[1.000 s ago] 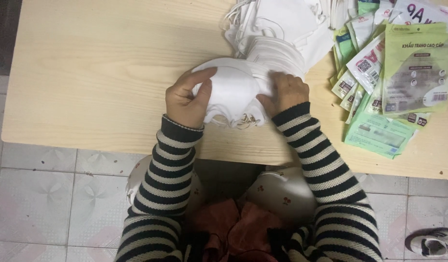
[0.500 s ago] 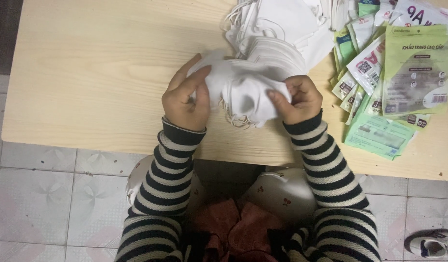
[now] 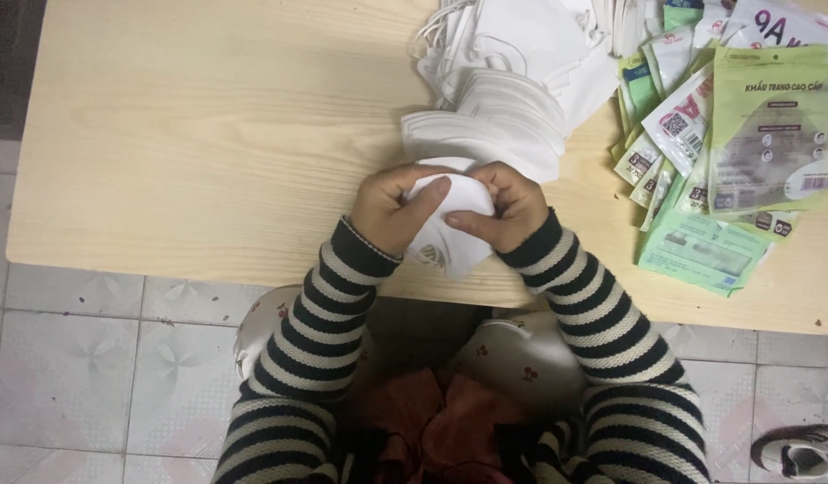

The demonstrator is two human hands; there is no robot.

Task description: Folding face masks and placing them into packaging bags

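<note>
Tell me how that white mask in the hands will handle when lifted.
The white mask is probably floppy: it creases between the left hand and right hand. Likely light, being thin like the stacked masks.

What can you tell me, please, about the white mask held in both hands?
The mask is white, of soft fabric-like material, folded into a compact wad. Its lower corner sticks out below the hands, bearing a small grey mark. The left hand and right hand pinch it from either side, over the near edge of the table, just in front of the mask pile.
</note>
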